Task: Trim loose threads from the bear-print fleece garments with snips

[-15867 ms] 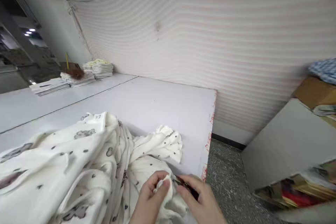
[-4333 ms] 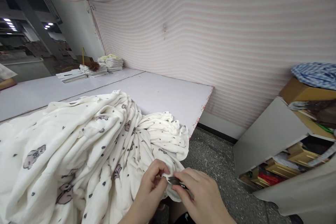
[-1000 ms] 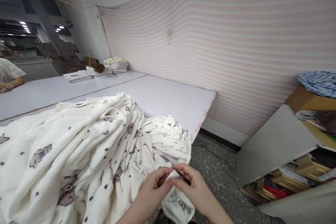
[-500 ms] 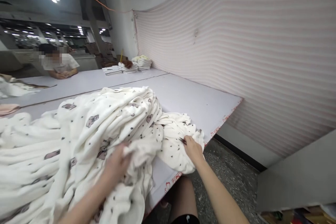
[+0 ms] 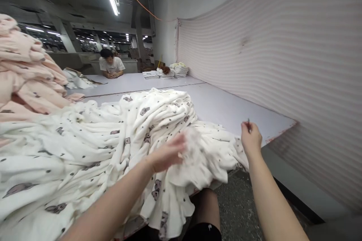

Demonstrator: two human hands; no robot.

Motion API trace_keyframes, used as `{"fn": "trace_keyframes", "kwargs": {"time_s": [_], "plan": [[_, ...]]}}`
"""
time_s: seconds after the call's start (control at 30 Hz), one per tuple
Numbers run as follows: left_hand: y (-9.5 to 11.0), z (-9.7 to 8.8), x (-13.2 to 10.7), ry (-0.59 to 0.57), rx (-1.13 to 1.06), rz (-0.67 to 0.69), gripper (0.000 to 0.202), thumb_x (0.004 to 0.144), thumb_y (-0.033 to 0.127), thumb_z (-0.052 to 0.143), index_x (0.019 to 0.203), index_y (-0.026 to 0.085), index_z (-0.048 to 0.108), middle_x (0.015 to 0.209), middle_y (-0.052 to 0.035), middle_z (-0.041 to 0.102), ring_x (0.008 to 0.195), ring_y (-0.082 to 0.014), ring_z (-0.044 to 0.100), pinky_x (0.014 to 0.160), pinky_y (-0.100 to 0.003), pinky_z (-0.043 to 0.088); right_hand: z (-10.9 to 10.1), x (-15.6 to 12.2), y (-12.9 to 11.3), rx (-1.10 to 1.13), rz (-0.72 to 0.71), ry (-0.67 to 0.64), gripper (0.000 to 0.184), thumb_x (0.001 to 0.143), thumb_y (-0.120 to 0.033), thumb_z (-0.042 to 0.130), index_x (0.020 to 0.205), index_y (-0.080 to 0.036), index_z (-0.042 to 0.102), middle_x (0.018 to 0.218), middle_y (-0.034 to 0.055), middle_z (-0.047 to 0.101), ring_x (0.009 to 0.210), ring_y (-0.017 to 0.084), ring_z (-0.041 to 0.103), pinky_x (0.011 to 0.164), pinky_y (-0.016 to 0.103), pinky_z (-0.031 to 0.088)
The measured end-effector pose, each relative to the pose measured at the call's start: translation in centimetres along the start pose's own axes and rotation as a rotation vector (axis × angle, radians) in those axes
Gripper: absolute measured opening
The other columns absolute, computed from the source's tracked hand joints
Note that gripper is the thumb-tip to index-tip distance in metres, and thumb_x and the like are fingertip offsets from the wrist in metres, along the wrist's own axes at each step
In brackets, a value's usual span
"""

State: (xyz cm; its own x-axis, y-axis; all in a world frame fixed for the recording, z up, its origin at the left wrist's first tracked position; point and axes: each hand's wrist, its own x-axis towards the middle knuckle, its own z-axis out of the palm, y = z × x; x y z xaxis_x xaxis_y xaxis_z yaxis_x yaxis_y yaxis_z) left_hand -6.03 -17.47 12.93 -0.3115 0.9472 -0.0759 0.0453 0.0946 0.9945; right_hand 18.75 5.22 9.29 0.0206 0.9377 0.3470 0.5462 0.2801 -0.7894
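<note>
White printed cloth (image 5: 144, 120) lies heaped along the near edge of the bench (image 5: 226, 101), part of it hanging over that edge beside our knee (image 5: 207, 203). We hold our left hand (image 5: 169, 152) over the heap, fingers mostly extended, at a blurred loose fold (image 5: 195, 158); we cannot tell whether it pinches that fold or only brushes it. Our right hand (image 5: 251, 137), near the bench's right corner, is curled, thumb and fingers pinching a slim dark object (image 5: 248, 121).

We judge that the hanging part could drag more cloth down to the floor (image 5: 234, 199), since its weight is already past the edge and the folds look loose. If the slim dark object is sharp, bringing it close could snag the cloth. The pink pile (image 5: 25, 67) at the bench's left could slump into the white, as the two seem to touch.

Our right hand hides most of the slim dark object, blur softens our left fingertips, and the heap runs out of view at left.
</note>
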Motion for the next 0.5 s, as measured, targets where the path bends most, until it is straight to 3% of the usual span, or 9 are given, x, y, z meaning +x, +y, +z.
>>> {"fn": "trace_keyframes", "kwargs": {"time_s": [0.07, 0.17, 0.23, 0.27, 0.3, 0.33, 0.37, 0.43, 0.5], "plan": [[0.1, 0.4, -2.6, -0.153, 0.093, 0.004, 0.038, 0.075, 0.039, 0.071, 0.109, 0.024, 0.068, 0.113, -0.0092, 0.068, 0.091, -0.0273, 0.069, 0.075, -0.04, 0.057, 0.5, -3.4, -1.4, 0.082, -0.033, -0.09, 0.051, 0.098, -0.049, 0.022, 0.125, -0.012, 0.045, 0.114, 0.0169, 0.064, 0.056, 0.014, 0.059, 0.054, 0.031, 0.049], [-2.1, -0.5, -6.7, -0.027, 0.484, 0.097, 0.037, 0.086, 0.046, 0.051, 0.116, 0.027, 0.063, 0.129, -0.0087, 0.059, 0.118, -0.0292, 0.054, 0.098, -0.05, 0.043, 2.2, -10.5, -3.2, 0.175, -0.129, -0.403, 0.053, 0.097, -0.052, 0.022, 0.12, -0.017, 0.053, 0.099, 0.0106, 0.072, 0.048, 0.013, 0.059, 0.048, 0.027, 0.049], [-5.1, -1.2, -8.8, 0.074, 0.754, 0.108, 0.051, 0.074, 0.044, 0.065, 0.122, 0.028, 0.058, 0.146, -0.0093, 0.041, 0.137, -0.037, 0.029, 0.108, -0.062, 0.019, 4.3, -15.0, -3.6, 0.191, -0.236, -0.721, 0.047, 0.097, -0.05, 0.027, 0.116, -0.022, 0.06, 0.101, 0.007, 0.073, 0.072, 0.017, 0.069, 0.063, 0.028, 0.054], [-6.7, -1.6, -9.5, 0.052, 0.827, 0.094, 0.062, 0.061, 0.037, 0.076, 0.12, 0.027, 0.059, 0.151, -0.0102, 0.032, 0.141, -0.0418, 0.013, 0.108, -0.067, 0.003, 5.4, -16.4, -3.4, 0.176, -0.27, -0.796, 0.04, 0.095, -0.049, 0.038, 0.112, -0.024, 0.064, 0.102, 0.0053, 0.073, 0.083, 0.019, 0.07, 0.073, 0.029, 0.054], [-8.2, -2.1, -10.0, 0.061, 0.816, 0.09, 0.059, 0.056, 0.028, 0.077, 0.113, 0.025, 0.063, 0.152, -0.0109, 0.031, 0.141, -0.0429, 0.006, 0.106, -0.068, -0.008, 6.4, -17.2, -3.0, 0.146, -0.288, -0.836, 0.035, 0.091, -0.047, 0.047, 0.109, -0.025, 0.067, 0.103, 0.0048, 0.073, 0.092, 0.021, 0.068, 0.083, 0.032, 0.052], [-9.4, -2.7, -10.3, 0.073, 0.722, 0.076, 0.049, 0.056, 0.021, 0.074, 0.104, 0.023, 0.066, 0.149, -0.0123, 0.036, 0.141, -0.0421, 0.007, 0.106, -0.066, -0.009, 7.2, -17.2, -2.3, 0.106, -0.291, -0.843, 0.031, 0.087, -0.044, 0.053, 0.106, -0.024, 0.069, 0.105, 0.0056, 0.073, 0.1, 0.024, 0.066, 0.091, 0.035, 0.048], [-10.2, -3.4, -10.4, 0.102, 0.612, 0.056, 0.036, 0.059, 0.02, 0.071, 0.095, 0.021, 0.067, 0.141, -0.0137, 0.046, 0.14, -0.0418, 0.016, 0.107, -0.065, -0.002, 7.7, -16.5, -1.5, 0.057, -0.278, -0.822, 0.03, 0.085, -0.041, 0.055, 0.103, -0.022, 0.07, 0.107, 0.0078, 0.072, 0.105, 0.027, 0.063, 0.097, 0.04, 0.044], [-10.4, -5.5, -10.1, 0.164, 0.395, 0.017, 0.015, 0.069, 0.024, 0.063, 0.084, 0.021, 0.064, 0.112, -0.0113, 0.065, 0.122, -0.0378, 0.046, 0.103, -0.059, 0.026, 7.4, -13.3, 0.3, -0.044, -0.214, -0.737, 0.033, 0.086, -0.037, 0.048, 0.104, -0.018, 0.069, 0.113, 0.0137, 0.069, 0.109, 0.033, 0.06, 0.099, 0.05, 0.039], [-9.1, -7.7, -9.3, 0.196, 0.227, -0.006, 0.016, 0.077, 0.034, 0.058, 0.087, 0.021, 0.061, 0.087, -0.0046, 0.068, 0.093, -0.0302, 0.063, 0.083, -0.046, 0.048, 6.0, -9.5, 1.4, -0.106, -0.168, -0.66, 0.037, 0.086, -0.035, 0.043, 0.108, -0.017, 0.066, 0.114, 0.0162, 0.068, 0.108, 0.035, 0.06, 0.097, 0.055, 0.037]]}}
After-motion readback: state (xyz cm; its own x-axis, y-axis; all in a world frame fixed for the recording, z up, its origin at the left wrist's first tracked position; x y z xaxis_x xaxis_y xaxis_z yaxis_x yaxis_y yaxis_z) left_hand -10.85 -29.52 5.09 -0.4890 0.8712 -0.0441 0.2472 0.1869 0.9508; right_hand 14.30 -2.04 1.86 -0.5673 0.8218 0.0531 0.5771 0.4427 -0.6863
